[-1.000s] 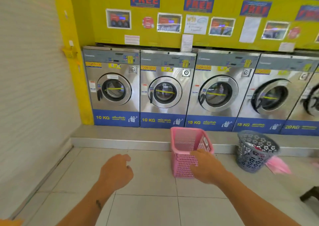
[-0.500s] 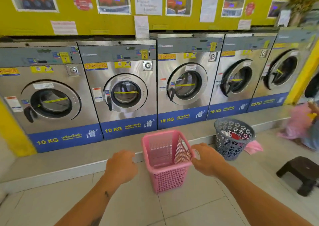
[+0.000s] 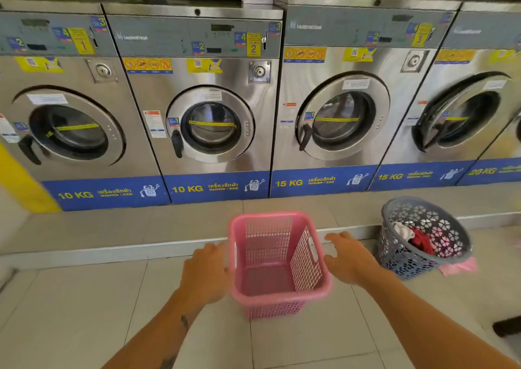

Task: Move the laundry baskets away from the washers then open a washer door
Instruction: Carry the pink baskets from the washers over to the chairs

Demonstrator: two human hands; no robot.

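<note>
My left hand [image 3: 204,272] and right hand [image 3: 348,261] flank the empty pink basket [image 3: 277,264] on the floor, open, gripping nothing yet. Next I'd grip both rims and lift it aside. Beyond, the grey basket [image 3: 423,239] waits below closed washers [image 3: 208,114].

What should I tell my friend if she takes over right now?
Left hand: open, at the pink basket's left side, no firm grip visible.
Right hand: open, at its right side near the handle slot.
Pink basket: empty, on the floor by the step, in front of the 10 KG washer number 2.
Grey basket: holds clothes, on the floor to the right.
Done: nothing.
Left: move both baskets away, then open a washer door.
</note>
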